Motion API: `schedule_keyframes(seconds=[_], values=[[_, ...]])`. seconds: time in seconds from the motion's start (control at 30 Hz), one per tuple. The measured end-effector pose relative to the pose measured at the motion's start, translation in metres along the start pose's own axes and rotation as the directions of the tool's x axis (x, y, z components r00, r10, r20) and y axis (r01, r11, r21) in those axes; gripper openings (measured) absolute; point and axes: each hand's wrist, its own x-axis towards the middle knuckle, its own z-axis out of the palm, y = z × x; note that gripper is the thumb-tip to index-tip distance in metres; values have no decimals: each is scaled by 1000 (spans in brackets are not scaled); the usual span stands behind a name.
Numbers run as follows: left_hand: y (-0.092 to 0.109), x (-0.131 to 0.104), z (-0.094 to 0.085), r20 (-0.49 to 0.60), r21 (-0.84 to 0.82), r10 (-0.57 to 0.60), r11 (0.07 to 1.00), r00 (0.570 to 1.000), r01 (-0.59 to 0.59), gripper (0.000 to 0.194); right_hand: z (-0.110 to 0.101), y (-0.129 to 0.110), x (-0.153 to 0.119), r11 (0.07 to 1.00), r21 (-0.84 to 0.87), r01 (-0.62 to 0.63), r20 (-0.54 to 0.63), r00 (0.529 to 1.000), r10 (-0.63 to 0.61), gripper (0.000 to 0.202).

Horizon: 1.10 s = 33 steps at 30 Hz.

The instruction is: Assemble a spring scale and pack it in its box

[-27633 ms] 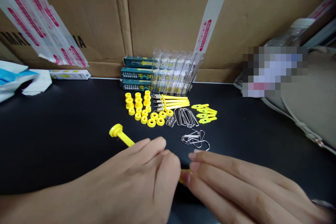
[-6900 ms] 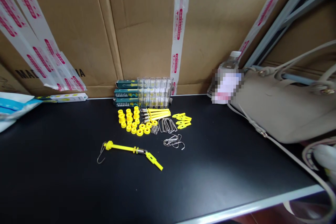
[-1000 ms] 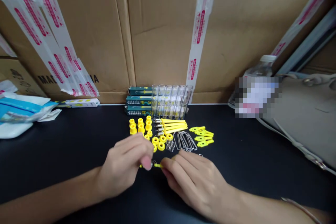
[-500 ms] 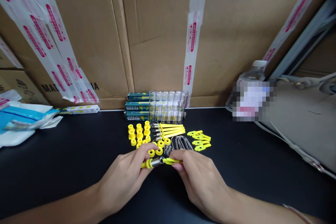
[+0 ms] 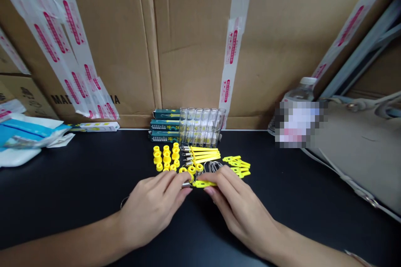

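While the left hand (image 5: 155, 204) is closed on a metal cap (image 5: 186, 184) in front of the clear tubes (image 5: 202, 127), a yellow tab (image 5: 202, 184), likely light and stiff, best held by its flat sides, is pinched by the right hand (image 5: 239, 208). A black tabletop (image 5: 62, 187) is backed, behind the tubes, by cardboard (image 5: 191, 71).

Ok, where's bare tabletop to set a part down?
Bare black tabletop shows left, between the blue packet and yellow collars, and right, between the yellow tabs and bag strap. The middle is crowded, from the clear tubes down to the left hand and right hand.
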Motion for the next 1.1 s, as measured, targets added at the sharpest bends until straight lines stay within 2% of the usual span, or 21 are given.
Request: schedule_keyframes(seconds=[0.2,0.43,0.63,0.73,0.83,0.97,1.1], values=[[0,-2,1,33,16,-18,1000,999,17,21,3,7,1,982,180,-52,-15,998,55,21],[1,-3,1,35,25,-35,999,999,34,19,1,9,0,985,171,-22,-64,997,33,24],[2,2,-2,41,56,-39,998,998,36,27,1,10,0,982,185,-48,-26,998,53,21],[1,4,-5,56,80,16,997,998,-21,24,-1,9,0,982,191,2,11,1000,-4,25],[1,3,-5,67,33,75,996,995,-77,29,-3,8,-1,988,147,56,37,997,-62,21],[2,1,-3,91,20,30,999,995,-32,35,-3,5,-2,987,143,77,60,995,-86,9],[3,0,-1,80,49,-29,998,996,25,39,-2,6,-1,985,160,59,41,997,-66,8]])
